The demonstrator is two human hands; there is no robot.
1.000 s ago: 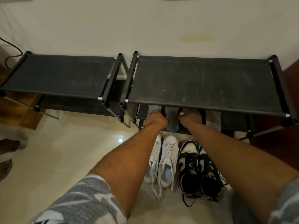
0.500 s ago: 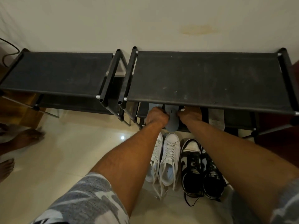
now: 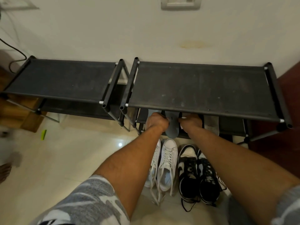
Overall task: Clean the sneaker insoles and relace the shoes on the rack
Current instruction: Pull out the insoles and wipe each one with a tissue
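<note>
Right rack [image 3: 203, 88]: It fills the view from 12 to 3 o'clock. Its top shelf sits lower in your view than a moment ago, and a wall switch now shows at 12 o'clock. So it is your head that has tipped up.
Left rack [image 3: 60, 78]: It sits at 10 o'clock, just beside the right one, with nothing on top.
Black and white sneakers [image 3: 197, 174]: They stand on the floor at 5 o'clock, toes toward the rack, laces loose. Not laced yet.
White sneakers [image 3: 164, 164]: They stand just left of the black pair, toes toward the rack, laces trailing.
Change: Your hands and the insole are in the same spot as before. I think you are only fixing how it lies.
Left hand [image 3: 156, 121]: It is curled on the left edge of the dark insole.
Right hand [image 3: 191, 121]: It is pinching the right edge.
Dark insole [image 3: 172, 126]: It lies on the lower shelf at 6 o'clock. Its long way runs 12 to 6, with the round end toward you.
Pale insole [image 3: 211, 125]: It lies near, at the right, pointing the same way.
</note>
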